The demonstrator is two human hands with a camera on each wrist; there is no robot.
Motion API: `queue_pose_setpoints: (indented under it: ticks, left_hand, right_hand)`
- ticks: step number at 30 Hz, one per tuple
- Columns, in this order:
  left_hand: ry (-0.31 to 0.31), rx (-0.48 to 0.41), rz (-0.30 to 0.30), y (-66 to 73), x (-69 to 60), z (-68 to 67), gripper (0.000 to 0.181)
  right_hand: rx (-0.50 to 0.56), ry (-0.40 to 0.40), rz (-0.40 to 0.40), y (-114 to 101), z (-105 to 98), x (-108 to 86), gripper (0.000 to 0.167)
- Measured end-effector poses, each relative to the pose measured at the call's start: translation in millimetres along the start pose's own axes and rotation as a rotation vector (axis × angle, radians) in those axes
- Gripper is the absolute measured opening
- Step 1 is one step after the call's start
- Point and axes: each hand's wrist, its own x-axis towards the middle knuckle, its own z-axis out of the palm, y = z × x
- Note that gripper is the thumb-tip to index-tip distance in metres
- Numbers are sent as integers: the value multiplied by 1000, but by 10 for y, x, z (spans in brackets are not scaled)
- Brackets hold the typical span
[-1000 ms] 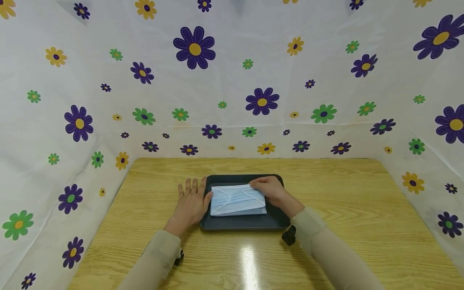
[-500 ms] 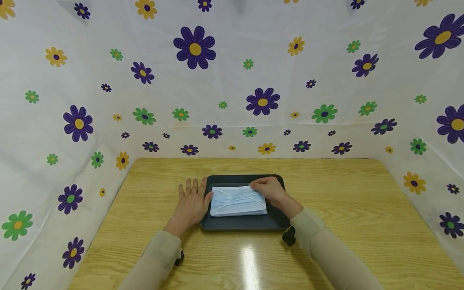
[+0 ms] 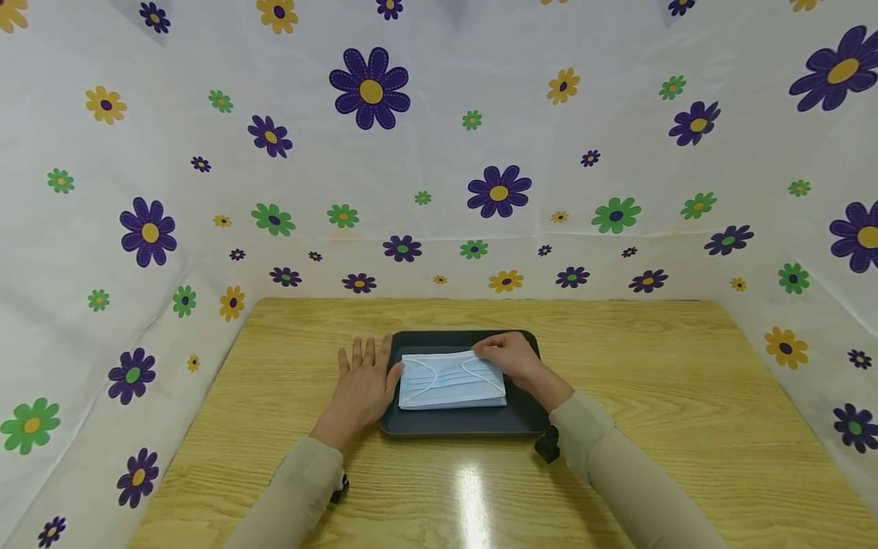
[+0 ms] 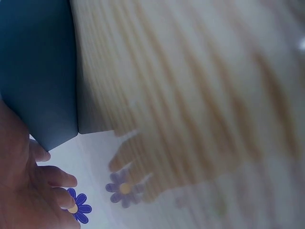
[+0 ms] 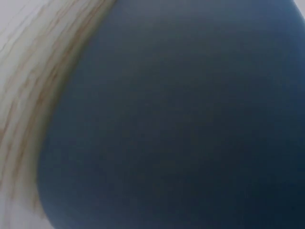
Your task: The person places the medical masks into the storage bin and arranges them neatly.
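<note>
A light blue face mask (image 3: 453, 383) with white ear loops lies in a dark tray (image 3: 456, 422) at the middle of the table. The mask looks doubled along its lower edge, perhaps a second layer or mask beneath. At its upper right corner my right hand (image 3: 516, 361) pinches the edge between thumb and fingers. My left hand (image 3: 360, 390) lies against the tray's left side with fingers spread, the thumb over the rim near the mask. In the left wrist view, the left hand (image 4: 38, 186) shows beside the tray's outer wall (image 4: 40, 62). Only the tray's wall (image 5: 171, 114) fills the right wrist view.
The wooden table (image 3: 631, 366) extends around the tray on all sides. A white cloth with printed flowers (image 3: 425, 152) hangs behind the table and along both sides.
The mask's lower right part has shifted slightly, and less of the layer beneath shows along the lower edge. Both hands stay almost in place.
</note>
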Motion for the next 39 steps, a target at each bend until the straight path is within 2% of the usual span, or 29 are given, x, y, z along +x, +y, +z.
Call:
queue_pose_setpoints:
  ticks: [12,26,32,39]
  left_hand:
    - [-3,-4,-3,8,5,-9,70]
    - [-3,-3,-7,13,13,-11,70]
    - [-3,-8,-6,7,12,-8,70]
    - [-15,-15,-12,7,17,-17,70]
  right_hand:
    - [-23,-14,-20,-19,-19,6,26]
    - [-24,17,20,-21,-89,-23,29]
    - [-72,32,-1,-28,-177,-20,32]
    - [-63,10,-43,-35,-299,-43,35]
